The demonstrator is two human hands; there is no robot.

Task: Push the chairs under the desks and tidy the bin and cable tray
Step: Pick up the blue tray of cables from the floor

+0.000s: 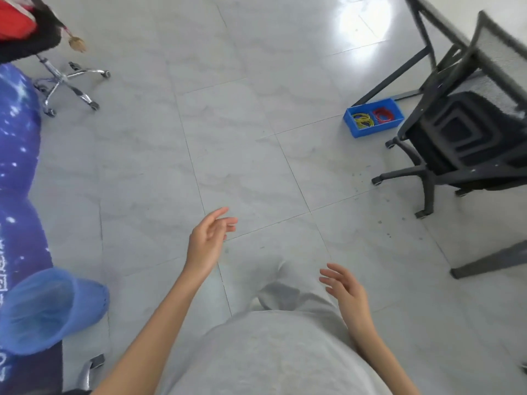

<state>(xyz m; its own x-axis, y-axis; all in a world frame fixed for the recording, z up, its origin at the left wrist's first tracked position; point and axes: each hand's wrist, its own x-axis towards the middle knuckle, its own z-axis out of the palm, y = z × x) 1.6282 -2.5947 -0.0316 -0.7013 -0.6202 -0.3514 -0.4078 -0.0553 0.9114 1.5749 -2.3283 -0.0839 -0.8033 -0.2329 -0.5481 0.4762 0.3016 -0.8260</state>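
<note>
A black mesh office chair (467,132) stands at the right, partly under a white desk (510,21), its wheeled base out on the floor. On the floor left of that chair lies a blue cable tray (351,127) holding yellow and red coiled cables. At the lower left stands a bin (57,306) lined with a blue bag. A second chair (68,81) with a chrome base is at the top left. My left hand (206,242) and my right hand (346,292) hang open over the floor, holding nothing and touching nothing.
A blue starry banner (20,166) runs along the left edge. Something red and a dark furry cover lie on the top-left chair (25,29). A dark desk foot bar (490,262) crosses the floor at the right. Grey tiled floor (242,138) fills the middle.
</note>
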